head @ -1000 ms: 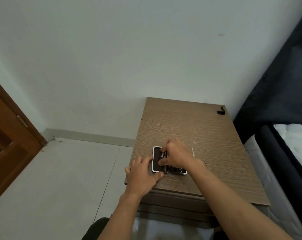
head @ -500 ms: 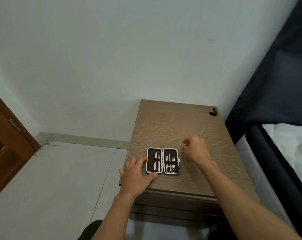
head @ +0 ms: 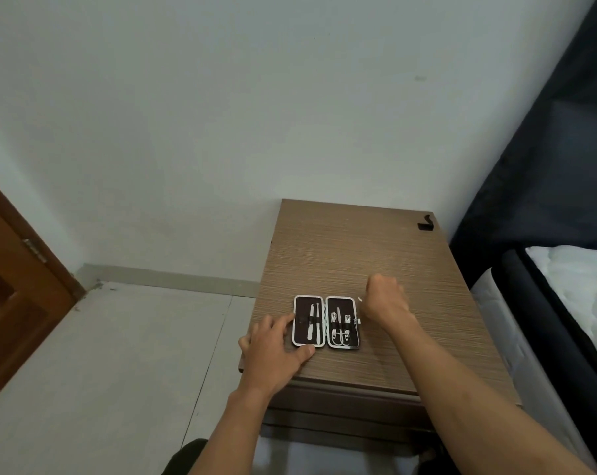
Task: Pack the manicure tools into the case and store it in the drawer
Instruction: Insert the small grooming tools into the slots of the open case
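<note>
Case lying open on the desk

We saw the manicure case [head: 326, 321] spread flat near the desk [head: 351, 248] front edge, tools strapped inside; our left hand [head: 273, 344] lay open against its left side, our right hand [head: 384, 299] curled closed just beside its right edge, gripping something we could not identify.

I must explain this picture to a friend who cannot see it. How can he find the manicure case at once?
Find the wooden nightstand between the wall and the bed. Near its front edge the case lies open flat, with the left hand touching its left side. It is the only dark, white-rimmed thing there, holding small metal tools.
</note>
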A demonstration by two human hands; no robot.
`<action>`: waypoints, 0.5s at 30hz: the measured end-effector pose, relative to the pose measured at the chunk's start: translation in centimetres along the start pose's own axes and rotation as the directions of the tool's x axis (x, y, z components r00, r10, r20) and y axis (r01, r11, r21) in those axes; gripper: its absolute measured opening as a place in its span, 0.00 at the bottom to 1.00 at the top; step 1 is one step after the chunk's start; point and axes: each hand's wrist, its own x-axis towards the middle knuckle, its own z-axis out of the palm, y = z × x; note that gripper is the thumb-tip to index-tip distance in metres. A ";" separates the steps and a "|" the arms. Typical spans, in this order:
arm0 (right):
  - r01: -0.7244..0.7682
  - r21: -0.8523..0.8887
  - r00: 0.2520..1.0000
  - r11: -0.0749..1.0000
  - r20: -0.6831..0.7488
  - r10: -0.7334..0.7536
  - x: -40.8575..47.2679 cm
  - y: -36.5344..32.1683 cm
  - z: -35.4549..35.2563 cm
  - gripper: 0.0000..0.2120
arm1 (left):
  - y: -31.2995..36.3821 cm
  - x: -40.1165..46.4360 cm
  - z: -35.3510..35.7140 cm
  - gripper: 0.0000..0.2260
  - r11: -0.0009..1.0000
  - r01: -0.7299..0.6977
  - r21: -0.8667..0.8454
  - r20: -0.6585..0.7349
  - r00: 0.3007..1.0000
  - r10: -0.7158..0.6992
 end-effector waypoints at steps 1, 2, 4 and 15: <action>-0.019 0.021 1.000 1.000 0.025 0.019 0.0 0.1 0.0 0.09 | 0.0 0.0 0.0 0.29 1.000 0.001 -0.001 0.003 1.000 -0.001; -0.033 0.046 0.999 0.998 0.044 0.031 0.2 0.1 0.1 0.09 | 0.0 0.0 0.0 0.29 1.000 0.004 -0.003 0.006 1.000 -0.004; -0.056 0.086 0.996 0.995 0.077 0.049 0.3 0.3 0.4 0.10 | -0.1 0.1 0.1 0.29 1.000 0.005 -0.005 0.012 1.000 -0.005; 0.088 0.709 0.941 0.700 0.172 -0.292 0.0 -4.2 -2.0 0.18 | -0.2 0.1 0.2 0.29 1.000 -0.003 0.006 0.004 1.000 0.003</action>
